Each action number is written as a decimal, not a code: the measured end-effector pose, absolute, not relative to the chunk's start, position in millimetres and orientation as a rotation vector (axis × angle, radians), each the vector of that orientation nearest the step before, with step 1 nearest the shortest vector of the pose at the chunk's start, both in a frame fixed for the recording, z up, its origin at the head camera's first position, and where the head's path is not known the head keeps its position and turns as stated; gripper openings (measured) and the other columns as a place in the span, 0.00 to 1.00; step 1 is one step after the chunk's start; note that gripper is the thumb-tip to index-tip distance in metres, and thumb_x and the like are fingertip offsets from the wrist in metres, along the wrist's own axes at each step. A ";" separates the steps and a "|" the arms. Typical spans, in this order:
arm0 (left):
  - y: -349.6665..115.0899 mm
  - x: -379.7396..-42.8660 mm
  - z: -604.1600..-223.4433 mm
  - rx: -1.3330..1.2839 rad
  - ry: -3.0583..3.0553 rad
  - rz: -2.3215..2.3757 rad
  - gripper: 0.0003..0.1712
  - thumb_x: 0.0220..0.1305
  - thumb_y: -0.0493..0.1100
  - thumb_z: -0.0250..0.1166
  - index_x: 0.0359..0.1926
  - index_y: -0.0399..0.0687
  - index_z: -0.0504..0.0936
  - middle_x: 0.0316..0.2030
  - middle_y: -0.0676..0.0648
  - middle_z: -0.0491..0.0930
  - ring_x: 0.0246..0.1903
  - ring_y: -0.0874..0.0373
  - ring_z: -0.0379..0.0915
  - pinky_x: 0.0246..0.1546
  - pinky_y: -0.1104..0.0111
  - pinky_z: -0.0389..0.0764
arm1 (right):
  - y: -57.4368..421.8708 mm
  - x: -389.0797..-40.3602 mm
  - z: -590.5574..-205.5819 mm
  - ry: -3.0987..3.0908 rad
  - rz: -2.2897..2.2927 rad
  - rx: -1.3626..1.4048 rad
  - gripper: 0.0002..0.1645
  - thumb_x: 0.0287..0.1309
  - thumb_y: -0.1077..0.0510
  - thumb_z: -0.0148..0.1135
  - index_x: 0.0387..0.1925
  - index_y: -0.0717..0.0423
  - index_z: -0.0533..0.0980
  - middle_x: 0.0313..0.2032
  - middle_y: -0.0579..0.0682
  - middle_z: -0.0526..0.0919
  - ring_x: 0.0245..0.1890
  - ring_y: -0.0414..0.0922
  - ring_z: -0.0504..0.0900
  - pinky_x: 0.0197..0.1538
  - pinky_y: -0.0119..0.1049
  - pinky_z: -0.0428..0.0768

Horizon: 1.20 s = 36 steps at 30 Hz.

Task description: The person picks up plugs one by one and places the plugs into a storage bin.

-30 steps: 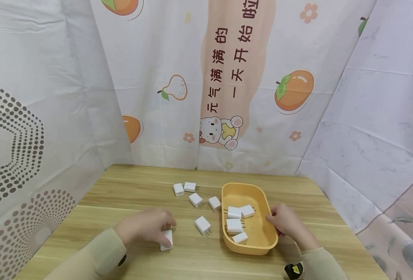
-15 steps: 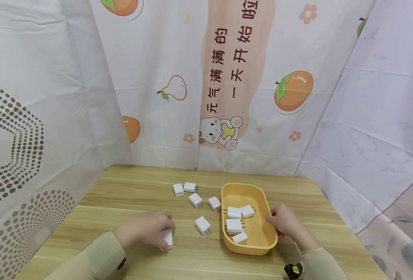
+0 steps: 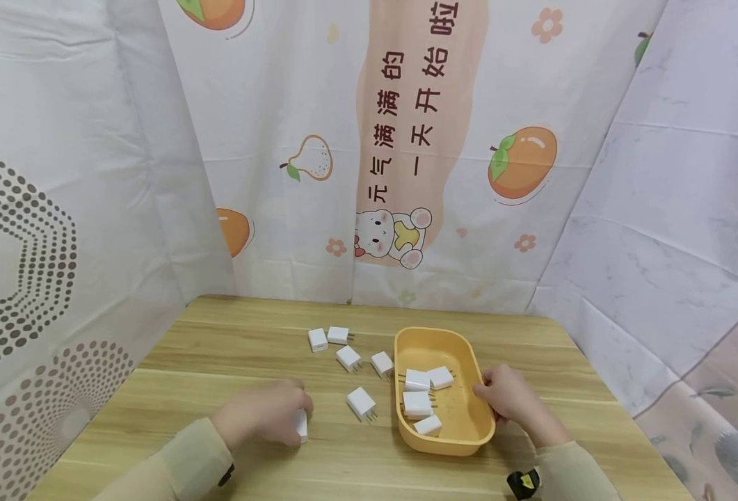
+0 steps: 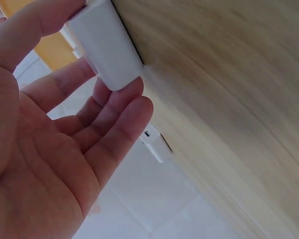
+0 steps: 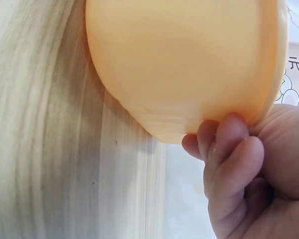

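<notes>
Left hand (image 3: 265, 413) pinching, right hand (image 3: 508, 395) gripping

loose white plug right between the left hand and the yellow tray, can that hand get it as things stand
Probably yes: in the head view nothing stands between the left hand and the loose plug, though it holds another plug, which it would likely need to put down first.

Pale beige sleeves (image 3: 197, 456), black wrist device (image 3: 515, 486), yellow mark (image 3: 527, 481) on it
</notes>
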<state>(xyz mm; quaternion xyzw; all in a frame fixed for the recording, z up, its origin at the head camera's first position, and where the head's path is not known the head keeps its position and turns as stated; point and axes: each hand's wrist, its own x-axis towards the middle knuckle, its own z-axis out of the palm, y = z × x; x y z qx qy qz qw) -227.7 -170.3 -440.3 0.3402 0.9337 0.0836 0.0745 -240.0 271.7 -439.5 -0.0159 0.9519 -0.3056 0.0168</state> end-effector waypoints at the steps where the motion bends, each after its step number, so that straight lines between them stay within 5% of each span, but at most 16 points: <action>1: -169.2 -227.0 -440.8 1.018 2.813 0.235 0.17 0.41 0.46 0.77 0.38 0.57 0.87 0.46 0.48 0.81 0.44 0.53 0.77 0.40 0.62 0.81 | 271.7 -239.8 -439.4 2.959 -0.948 -0.047 0.16 0.61 0.64 0.60 0.18 0.56 0.72 0.07 0.48 0.70 0.06 0.41 0.71 0.12 0.35 0.74; 8: -162.1 -225.1 -438.1 0.928 2.832 0.221 0.17 0.37 0.43 0.79 0.34 0.54 0.86 0.37 0.53 0.78 0.35 0.58 0.74 0.36 0.63 0.81 | 271.0 -238.8 -438.8 2.960 -0.949 -0.048 0.15 0.61 0.64 0.61 0.18 0.56 0.73 0.08 0.48 0.70 0.06 0.41 0.72 0.12 0.36 0.74; 27: -158.6 -222.5 -430.9 0.884 2.803 0.249 0.17 0.38 0.39 0.78 0.34 0.53 0.87 0.38 0.52 0.78 0.36 0.57 0.75 0.38 0.61 0.81 | 272.0 -240.6 -441.3 2.957 -0.960 -0.030 0.14 0.61 0.64 0.61 0.19 0.57 0.74 0.08 0.49 0.70 0.07 0.42 0.72 0.12 0.36 0.74; 36: -155.6 -224.6 -426.6 0.853 2.803 0.256 0.19 0.38 0.37 0.76 0.37 0.52 0.85 0.37 0.54 0.75 0.32 0.60 0.73 0.31 0.64 0.80 | 271.1 -238.2 -439.5 2.953 -0.963 -0.024 0.14 0.61 0.64 0.61 0.20 0.57 0.75 0.09 0.49 0.71 0.07 0.42 0.73 0.13 0.36 0.75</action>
